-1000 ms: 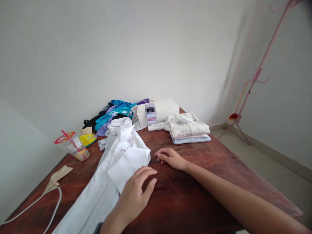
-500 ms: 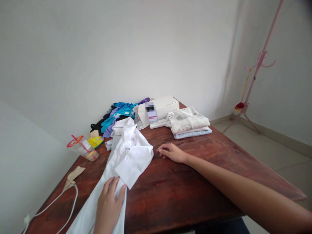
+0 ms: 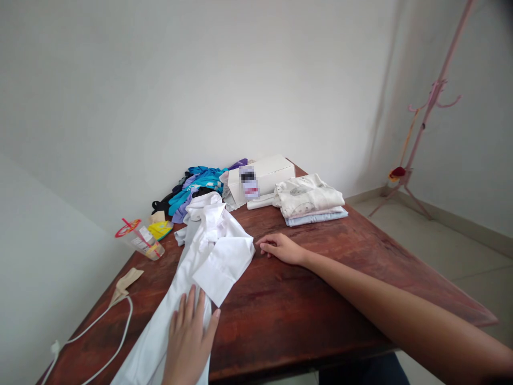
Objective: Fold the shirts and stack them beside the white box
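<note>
pressing open left hand (image 3: 189, 338) on white shirt (image 3: 218, 255), hem cropped; right hand (image 3: 282, 248) half-curled, empty.

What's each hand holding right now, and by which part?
Nothing gripped. Left hand lies flat on the white shirt's body; right hand rests on the table beside the folded sleeve, fingers curled, apparently empty.

Single head cam, looks forward-down across table (image 3: 304, 299) toward wall corner; hands close, lower frame.

No legible text. Label on white box (image 3: 264, 174) is blurred out; print on cup (image 3: 141, 241) label too small to read.
</note>
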Motion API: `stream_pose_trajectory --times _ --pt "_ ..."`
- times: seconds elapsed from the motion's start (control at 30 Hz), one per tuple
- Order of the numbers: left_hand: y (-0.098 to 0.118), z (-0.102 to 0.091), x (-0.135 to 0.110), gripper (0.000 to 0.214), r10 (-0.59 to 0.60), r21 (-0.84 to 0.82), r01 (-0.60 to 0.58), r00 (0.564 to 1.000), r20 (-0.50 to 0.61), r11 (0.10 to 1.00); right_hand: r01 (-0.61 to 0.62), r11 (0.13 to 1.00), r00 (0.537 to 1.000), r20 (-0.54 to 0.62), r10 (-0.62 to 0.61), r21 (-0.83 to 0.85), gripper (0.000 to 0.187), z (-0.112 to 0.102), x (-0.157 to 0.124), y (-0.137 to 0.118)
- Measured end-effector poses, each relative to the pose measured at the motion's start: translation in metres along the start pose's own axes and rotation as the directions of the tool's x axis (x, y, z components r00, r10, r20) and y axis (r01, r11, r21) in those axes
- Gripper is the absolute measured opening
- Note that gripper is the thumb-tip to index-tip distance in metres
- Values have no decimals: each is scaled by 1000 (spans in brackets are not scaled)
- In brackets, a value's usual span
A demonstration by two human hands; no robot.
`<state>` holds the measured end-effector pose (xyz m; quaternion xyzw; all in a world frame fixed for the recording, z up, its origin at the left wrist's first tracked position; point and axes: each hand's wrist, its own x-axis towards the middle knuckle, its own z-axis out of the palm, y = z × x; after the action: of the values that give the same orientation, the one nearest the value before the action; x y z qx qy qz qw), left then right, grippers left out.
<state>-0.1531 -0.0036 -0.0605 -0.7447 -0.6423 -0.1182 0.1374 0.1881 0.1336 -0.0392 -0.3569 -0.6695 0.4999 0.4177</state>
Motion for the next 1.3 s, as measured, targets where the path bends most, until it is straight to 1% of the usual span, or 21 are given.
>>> stream_pose_trajectory --times 0.13,0.2,0.33,0.43,0.5,0.57,0.63,0.7,0.77,0.8,0.83,0.9,0.97,1.03,1.07,1.13,1.2,1.27,1.3 --pt "13 -7 -12 59 8 0 -8 1000 5 1000 7 1000 1000 7 -7 22 48 1 0 1" --pt "21 -9 -20 59 22 -10 -22 1000 -5 1000 19 1000 999 -29 -19 5 53 1 0 2" --pt "32 -7 -38 57 94 0 -94 994 -50 996 46 995 992 -111 -56 -86 59 0 0 3" --pt "33 -8 -45 57 142 -1 -143 986 -85 990 55 994 993 -100 -65 -99 62 -1 -1 3" --pt "32 -18 -43 55 150 -49 -154 986 -66 987 56 992 995 -70 -64 -110 63 -2 -2 2" --pt "30 -36 -32 48 119 -150 -119 993 -8 981 61 987 997 -35 -67 -146 61 -3 -2 1" --pt "29 -57 -14 43 36 -270 -15 997 69 963 76 981 997 -13 -80 -180 56 -3 -3 1" --pt "28 -76 13 45 -57 -343 97 990 127 934 93 976 995 -4 -95 -196 49 -2 -4 2" --pt "28 -88 48 47 -113 -345 141 989 100 928 98 974 995 -2 -100 -206 44 0 -4 3" --pt "27 -90 68 51 -117 -333 135 990 74 933 97 972 995 -3 -100 -215 41 1 -4 4" --pt "27 -89 89 58 -103 -319 114 993 52 941 94 970 995 -7 -98 -226 38 1 -4 4" --pt "27 -83 133 74 -98 -258 113 993 72 959 93 962 995 -13 -100 -256 29 1 -5 3" --pt "28 -71 174 87 -82 -231 112 987 137 967 99 951 994 -13 -107 -293 17 1 -5 1" --pt "29 -56 205 92 -110 -227 159 971 213 961 114 942 993 1 -120 -314 6 0 -6 -2" --pt "30 -50 217 88 -121 -252 179 966 228 951 128 943 991 14 -130 -308 4 0 -6 -4" --pt "31 -38 231 74 -149 -322 218 963 226 922 154 959 988 37 -149 -238 4 0 -8 -8" --pt "30 -32 238 56 -174 -391 237 966 189 889 152 983 988 23 -151 -100 7 0 -8 -12" --pt "26 -30 242 44 -208 -446 249 968 139 860 130 988 991 -32 -128 78 10 2 -8 -16" --pt "22 -32 245 41 -233 -476 256 966 109 841 124 977 991 -72 -113 171 12 2 -8 -18"
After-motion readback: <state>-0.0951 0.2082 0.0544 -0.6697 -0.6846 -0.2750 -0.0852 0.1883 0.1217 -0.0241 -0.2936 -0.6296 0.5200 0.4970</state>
